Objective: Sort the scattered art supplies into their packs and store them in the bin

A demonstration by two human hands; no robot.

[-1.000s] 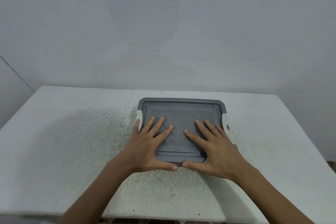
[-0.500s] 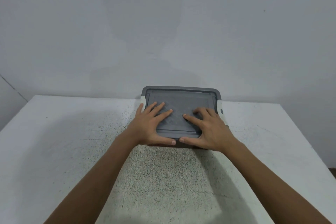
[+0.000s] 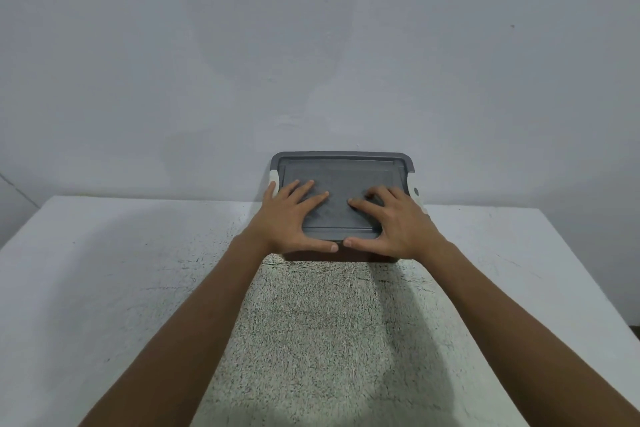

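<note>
The bin (image 3: pixel 341 166) stands at the far edge of the white table, against the wall, closed by a grey lid with white side latches. My left hand (image 3: pixel 292 218) lies flat on the left half of the lid, fingers spread, thumb along the near rim. On the right half rests my right hand (image 3: pixel 394 222), fingers slightly bent with their tips on the lid, thumb at the near rim. Both arms are stretched far forward. The bin's contents are hidden under the lid; no art supplies are in sight.
The white speckled table (image 3: pixel 104 288) runs from the near edge to a plain grey wall (image 3: pixel 311 45). Its right edge (image 3: pixel 588 274) slants down toward the lower right corner.
Both hands have pushed the bin away from me across the table until it stands at the far edge by the wall. My right fingers have bent slightly.
</note>
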